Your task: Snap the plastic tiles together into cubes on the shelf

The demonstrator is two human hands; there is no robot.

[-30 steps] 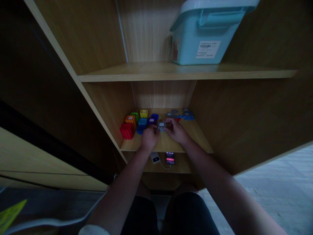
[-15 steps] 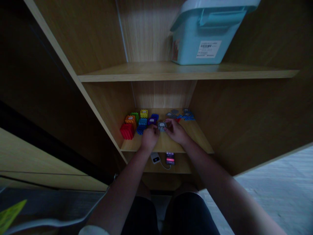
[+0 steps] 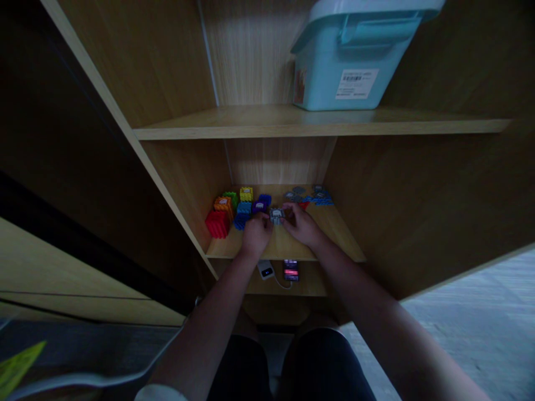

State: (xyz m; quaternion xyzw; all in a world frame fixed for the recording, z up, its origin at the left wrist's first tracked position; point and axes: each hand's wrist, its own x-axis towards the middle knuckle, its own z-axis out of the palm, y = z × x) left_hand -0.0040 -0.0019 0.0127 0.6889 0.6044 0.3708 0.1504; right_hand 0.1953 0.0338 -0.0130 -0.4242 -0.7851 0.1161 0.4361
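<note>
A small grey stack of notched pieces [image 3: 276,216] stands on the middle shelf between my hands. My left hand [image 3: 256,234] is closed, its fingertips at the stack's left side. On the other side, my right hand [image 3: 301,224] has thumb and forefinger curled against the stack. Left of it are blue and purple stacks [image 3: 259,206], and beyond my left hand stand a red stack [image 3: 218,224], an orange stack [image 3: 223,206], a green one [image 3: 230,197] and a yellow one [image 3: 246,194]. Flat grey discs [image 3: 297,190] and blue pieces [image 3: 320,197] lie at the back right.
A light blue lidded box [image 3: 343,61] sits on the upper shelf [image 3: 251,125], above my hands. On the lower shelf a white device [image 3: 265,269] and a lit phone [image 3: 291,270] lie joined by a cable. Wooden side walls bound the shelf left and right.
</note>
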